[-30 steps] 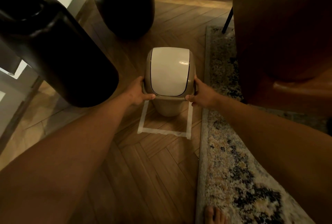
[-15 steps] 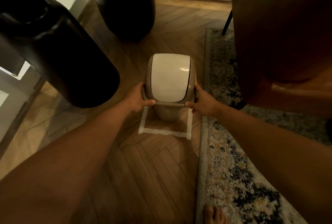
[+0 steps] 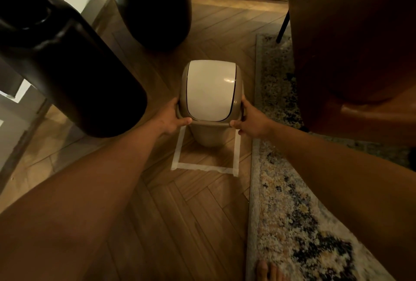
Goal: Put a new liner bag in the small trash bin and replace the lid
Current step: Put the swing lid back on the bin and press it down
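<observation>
A small tan trash bin stands on the wooden floor, partly inside a square of pale tape. Its lid, a tan frame with a white swing flap, sits on top. My left hand grips the lid's left edge with the thumb on the front rim. My right hand grips the right edge the same way. The inside of the bin is hidden by the lid, and no liner bag shows.
A large dark vase looms close on the left, another dark vessel behind the bin. A brown leather chair stands right, over a patterned rug. My bare toes show at the bottom.
The view has shifted slightly. Both hands keep the same grip on the lid's sides; the bin stays over the tape square.
</observation>
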`<control>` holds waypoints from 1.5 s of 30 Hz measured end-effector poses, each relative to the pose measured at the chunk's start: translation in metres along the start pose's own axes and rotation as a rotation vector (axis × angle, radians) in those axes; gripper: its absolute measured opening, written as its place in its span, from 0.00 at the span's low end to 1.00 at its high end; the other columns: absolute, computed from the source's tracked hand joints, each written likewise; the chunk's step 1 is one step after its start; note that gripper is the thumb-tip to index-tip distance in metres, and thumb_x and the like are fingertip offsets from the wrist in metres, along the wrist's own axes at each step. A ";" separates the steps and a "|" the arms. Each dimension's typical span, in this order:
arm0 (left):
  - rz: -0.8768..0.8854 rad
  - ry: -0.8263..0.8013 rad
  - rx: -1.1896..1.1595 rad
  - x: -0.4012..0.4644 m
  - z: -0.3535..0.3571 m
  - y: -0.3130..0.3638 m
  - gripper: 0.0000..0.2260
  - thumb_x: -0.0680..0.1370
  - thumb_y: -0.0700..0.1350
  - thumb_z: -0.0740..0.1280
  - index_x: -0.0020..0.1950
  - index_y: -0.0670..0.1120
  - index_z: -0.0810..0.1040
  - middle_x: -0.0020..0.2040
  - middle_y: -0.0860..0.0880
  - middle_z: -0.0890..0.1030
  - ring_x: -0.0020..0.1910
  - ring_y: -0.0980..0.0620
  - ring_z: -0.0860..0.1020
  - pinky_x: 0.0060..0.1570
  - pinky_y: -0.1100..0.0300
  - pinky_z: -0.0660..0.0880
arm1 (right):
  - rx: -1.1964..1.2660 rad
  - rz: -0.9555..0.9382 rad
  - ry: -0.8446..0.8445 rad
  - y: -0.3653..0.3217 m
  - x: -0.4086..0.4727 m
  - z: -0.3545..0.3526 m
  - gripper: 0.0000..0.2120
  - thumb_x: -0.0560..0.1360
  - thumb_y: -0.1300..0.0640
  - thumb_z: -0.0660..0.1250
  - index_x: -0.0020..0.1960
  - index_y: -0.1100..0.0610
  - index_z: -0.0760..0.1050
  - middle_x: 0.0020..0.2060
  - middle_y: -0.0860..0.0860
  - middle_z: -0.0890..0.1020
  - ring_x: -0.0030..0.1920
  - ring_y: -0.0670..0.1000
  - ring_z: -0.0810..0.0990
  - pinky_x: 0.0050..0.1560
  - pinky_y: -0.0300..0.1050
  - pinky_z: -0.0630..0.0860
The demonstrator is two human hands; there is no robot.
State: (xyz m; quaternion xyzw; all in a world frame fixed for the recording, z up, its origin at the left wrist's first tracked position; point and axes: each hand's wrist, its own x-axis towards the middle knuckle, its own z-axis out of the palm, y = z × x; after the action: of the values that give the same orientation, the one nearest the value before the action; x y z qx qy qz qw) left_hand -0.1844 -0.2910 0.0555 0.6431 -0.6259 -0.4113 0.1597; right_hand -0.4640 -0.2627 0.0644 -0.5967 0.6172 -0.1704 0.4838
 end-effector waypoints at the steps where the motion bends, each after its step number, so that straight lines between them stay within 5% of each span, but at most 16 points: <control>1: 0.003 0.003 0.008 0.000 0.000 0.000 0.39 0.70 0.47 0.77 0.76 0.52 0.61 0.72 0.48 0.71 0.70 0.46 0.69 0.68 0.45 0.69 | 0.001 0.002 -0.001 0.000 0.000 0.000 0.51 0.77 0.60 0.72 0.81 0.43 0.36 0.79 0.53 0.62 0.58 0.54 0.79 0.44 0.52 0.85; 10: 0.029 0.057 0.027 -0.004 0.004 0.002 0.40 0.71 0.46 0.77 0.77 0.51 0.59 0.73 0.47 0.69 0.71 0.46 0.67 0.61 0.58 0.65 | 0.026 0.006 -0.005 0.000 0.000 0.001 0.51 0.77 0.62 0.71 0.81 0.43 0.36 0.79 0.52 0.61 0.60 0.57 0.80 0.47 0.57 0.84; 14: 0.043 0.068 -0.002 -0.009 0.005 0.005 0.41 0.71 0.45 0.76 0.78 0.51 0.58 0.74 0.47 0.67 0.72 0.46 0.67 0.68 0.53 0.66 | 0.054 -0.021 -0.012 0.002 -0.001 0.003 0.51 0.77 0.62 0.72 0.81 0.41 0.38 0.77 0.51 0.64 0.59 0.55 0.80 0.45 0.51 0.85; 18: 0.021 0.117 -0.068 -0.017 0.010 0.001 0.39 0.71 0.47 0.76 0.77 0.53 0.59 0.74 0.48 0.69 0.71 0.45 0.69 0.65 0.51 0.69 | 0.090 -0.059 0.086 0.000 -0.002 0.002 0.49 0.72 0.60 0.76 0.82 0.46 0.49 0.71 0.49 0.73 0.66 0.53 0.77 0.62 0.50 0.78; 21: -0.015 0.211 -0.051 -0.022 0.017 -0.004 0.41 0.72 0.52 0.75 0.79 0.54 0.54 0.77 0.48 0.64 0.73 0.45 0.65 0.65 0.51 0.64 | 0.079 -0.095 0.243 -0.002 -0.009 0.003 0.44 0.70 0.50 0.76 0.79 0.44 0.55 0.64 0.41 0.75 0.62 0.45 0.76 0.56 0.37 0.75; 25: 0.031 0.283 -0.061 -0.025 0.021 -0.008 0.39 0.73 0.52 0.73 0.78 0.55 0.56 0.76 0.48 0.66 0.73 0.46 0.66 0.59 0.57 0.62 | -0.028 -0.140 0.344 -0.004 -0.013 0.009 0.44 0.71 0.46 0.75 0.79 0.45 0.55 0.72 0.51 0.72 0.69 0.52 0.74 0.66 0.46 0.72; 28: 0.034 0.271 -0.040 -0.026 0.021 -0.007 0.36 0.74 0.48 0.73 0.78 0.54 0.58 0.74 0.48 0.68 0.71 0.46 0.69 0.64 0.55 0.64 | -0.068 -0.193 0.309 -0.002 -0.017 0.018 0.46 0.70 0.51 0.78 0.80 0.45 0.56 0.71 0.53 0.72 0.71 0.53 0.72 0.69 0.56 0.73; 31: 0.032 0.219 -0.003 -0.026 0.021 -0.006 0.35 0.75 0.46 0.72 0.78 0.53 0.59 0.74 0.47 0.68 0.71 0.45 0.69 0.66 0.43 0.71 | -0.127 -0.194 0.399 0.002 -0.022 0.027 0.45 0.71 0.55 0.77 0.80 0.43 0.56 0.71 0.52 0.72 0.68 0.53 0.75 0.66 0.51 0.75; 40: 0.046 0.225 0.010 -0.026 0.020 -0.009 0.35 0.76 0.47 0.71 0.78 0.55 0.58 0.73 0.47 0.68 0.69 0.45 0.71 0.64 0.43 0.72 | -0.148 -0.237 0.449 0.006 -0.022 0.039 0.44 0.73 0.54 0.75 0.81 0.44 0.53 0.72 0.52 0.71 0.69 0.52 0.73 0.66 0.49 0.74; 45: 0.154 0.343 0.033 -0.032 0.023 -0.011 0.47 0.71 0.50 0.75 0.78 0.62 0.45 0.79 0.51 0.55 0.75 0.51 0.57 0.66 0.51 0.57 | -0.303 -0.308 0.492 0.007 -0.022 0.036 0.52 0.71 0.51 0.76 0.82 0.49 0.45 0.80 0.53 0.58 0.78 0.51 0.57 0.71 0.44 0.61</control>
State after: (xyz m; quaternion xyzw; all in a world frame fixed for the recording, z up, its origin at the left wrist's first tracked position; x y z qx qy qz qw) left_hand -0.1895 -0.2524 0.0442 0.6564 -0.6436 -0.2717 0.2847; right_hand -0.4430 -0.2275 0.0502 -0.6892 0.6363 -0.2868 0.1944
